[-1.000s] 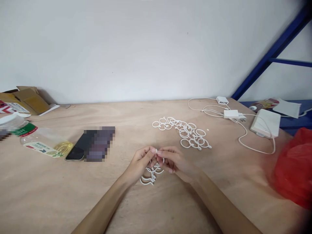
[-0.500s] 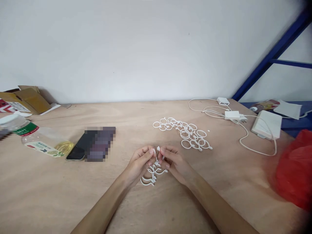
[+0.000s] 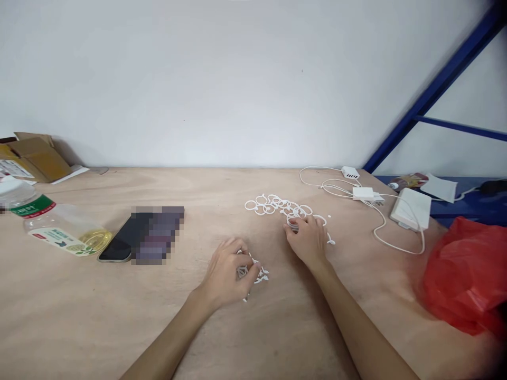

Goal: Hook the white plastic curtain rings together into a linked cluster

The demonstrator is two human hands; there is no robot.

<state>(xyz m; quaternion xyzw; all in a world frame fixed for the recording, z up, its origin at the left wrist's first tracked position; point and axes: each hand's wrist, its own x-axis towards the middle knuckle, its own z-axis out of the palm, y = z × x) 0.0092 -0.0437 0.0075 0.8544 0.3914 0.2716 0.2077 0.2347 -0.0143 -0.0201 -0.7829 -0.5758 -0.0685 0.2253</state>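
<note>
My left hand (image 3: 229,269) is curled around a small bunch of white plastic rings (image 3: 261,273) close to the table top, and its thumb and fingers partly hide them. Farther right, my right hand (image 3: 309,240) rests over the near side of a larger loose pile of white plastic rings (image 3: 270,208). Its thumb and bent fingers grip at rings there, and the palm covers part of the pile. Small knobs show on several of the rings.
At left lie a clear bottle (image 3: 63,227) with yellow liquid, a phone (image 3: 124,240) and a cardboard box (image 3: 39,158). White cables with an adapter (image 3: 362,193), a white box (image 3: 412,208) and a red plastic bag (image 3: 467,274) are at right. A wall stands behind the wooden table (image 3: 190,327).
My hands were together, fingering white ring pieces above the small bunch. They have parted: the right hand moved right and away to the larger pile, the left came down around the bunch.
</note>
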